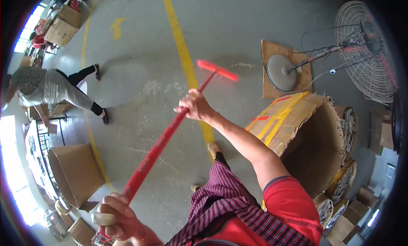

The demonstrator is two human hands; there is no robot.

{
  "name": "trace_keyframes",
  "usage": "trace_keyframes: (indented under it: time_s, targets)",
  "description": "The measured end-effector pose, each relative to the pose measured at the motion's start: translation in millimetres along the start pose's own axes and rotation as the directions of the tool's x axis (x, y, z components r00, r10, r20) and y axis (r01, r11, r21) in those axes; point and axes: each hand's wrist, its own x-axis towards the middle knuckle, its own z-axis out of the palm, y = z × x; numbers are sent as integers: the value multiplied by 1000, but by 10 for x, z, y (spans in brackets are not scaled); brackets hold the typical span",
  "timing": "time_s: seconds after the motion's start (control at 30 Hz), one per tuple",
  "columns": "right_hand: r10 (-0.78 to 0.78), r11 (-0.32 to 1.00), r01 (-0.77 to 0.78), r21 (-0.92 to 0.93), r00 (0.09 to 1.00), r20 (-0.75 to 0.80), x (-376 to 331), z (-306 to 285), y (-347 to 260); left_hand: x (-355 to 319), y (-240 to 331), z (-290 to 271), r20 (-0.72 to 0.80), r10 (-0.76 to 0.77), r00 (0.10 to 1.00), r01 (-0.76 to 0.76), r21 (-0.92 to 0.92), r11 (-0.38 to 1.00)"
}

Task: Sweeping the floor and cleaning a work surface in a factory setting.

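A long red broom with a narrow crosswise head runs from lower left to upper middle. My left hand is closed round its near end; a pale, rounded thing at those fingers is unclear, and a red loop hangs below. Farther up the handle, my right hand grips it with the arm stretched forward. The red broom head is blurred and lies over the grey floor, just right of a yellow line. Whether it touches the floor I cannot tell.
On the right a large open cardboard box lies near my arm. Beyond it stands a pedestal fan, its round base on flat cardboard. Another open box is at left. A person walks farther left.
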Motion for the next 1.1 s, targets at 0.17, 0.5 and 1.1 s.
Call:
trace_keyframes:
  time_s: [0.17, 0.5, 1.1]
  targets:
    - [191, 981, -185, 55, 881, -434, 453, 456, 675, -282, -1370, 330, -138, -23, 990, 81, 438, 895]
    - [-221, 950, 175, 260, 962, 162, -555, 1493, -154, -1081, 255, -1028, 51, -284, 957, 221, 505, 835]
    - [213, 927, -204, -316, 977, -5, -2658, 631, 635, -1816, -361, -469, -107, -601, 792, 610, 162, 776]
